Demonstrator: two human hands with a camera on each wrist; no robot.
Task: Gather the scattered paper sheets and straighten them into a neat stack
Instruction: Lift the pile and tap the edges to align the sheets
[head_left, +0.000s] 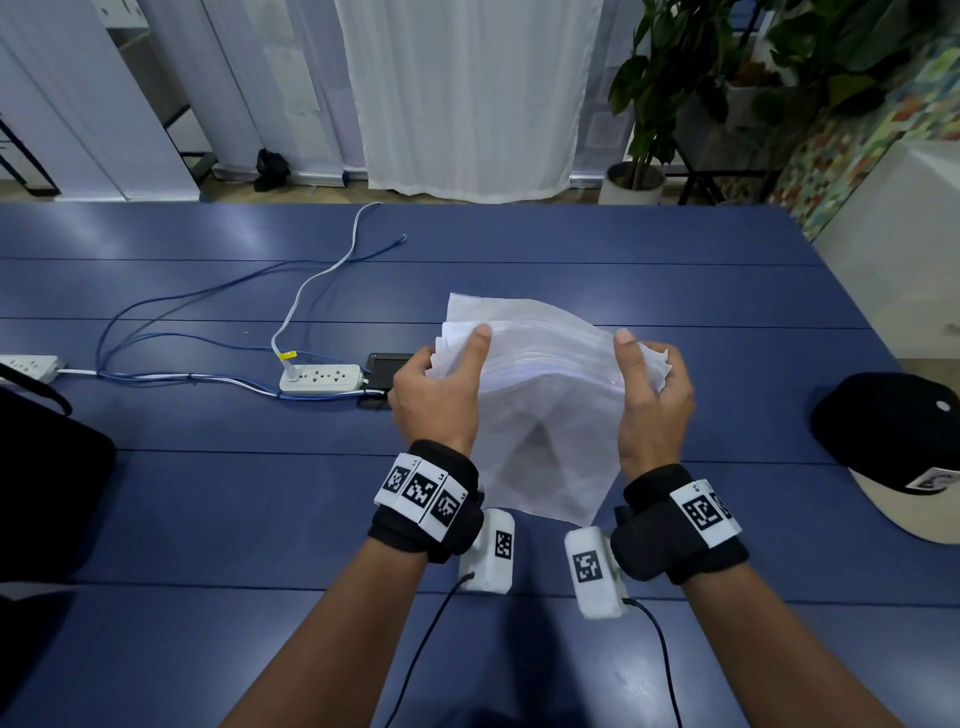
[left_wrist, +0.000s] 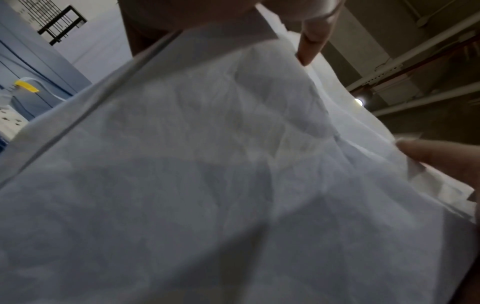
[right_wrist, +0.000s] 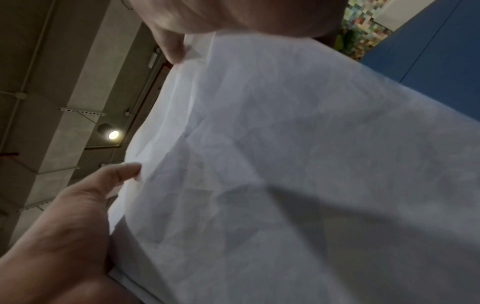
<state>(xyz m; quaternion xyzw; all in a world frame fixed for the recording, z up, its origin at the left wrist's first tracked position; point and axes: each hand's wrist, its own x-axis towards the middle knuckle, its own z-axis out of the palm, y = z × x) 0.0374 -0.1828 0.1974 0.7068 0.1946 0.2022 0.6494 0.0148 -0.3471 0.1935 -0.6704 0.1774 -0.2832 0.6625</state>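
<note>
**Sheets gathered, edges not yet square**

Best done by loosening both grips a little, standing the bundle on its lower edge against the table (head_left: 208, 493), and tapping until the fanned top edges drop level; then turning a quarter and tapping the short side too. Worth keeping the pressure light, since thin, creased paper like this probably buckles rather than slides when squeezed hard. Risk of a loose sheet slipping out at the near corner, which hangs free and pointed toward the wrists.

Paper sheets (head_left: 545, 415) held up over the middle of the table, tilted, far edges splayed like steps, near corner apparently off the surface. No stray sheets visible elsewhere on the table, so gathering judged done and straightening judged the step in hand.

Left hand (head_left: 439, 387) clasping the left edge of the bundle: thumb laid along the top face, fingers curled underneath and hidden from the head view. Right hand (head_left: 652, 395) clasping the right edge the same way, thumb on top, fingers wrapped behind. Seen from the wrists, only crumpled white paper (left_wrist: 233, 164) filling the view, with a fingertip of each hand at its edges; same again on the other side (right_wrist: 285, 164).

To the left, a power strip (head_left: 321, 378) with its cables; at the right edge, a black cap (head_left: 893, 415), both well apart from the bundle
</note>
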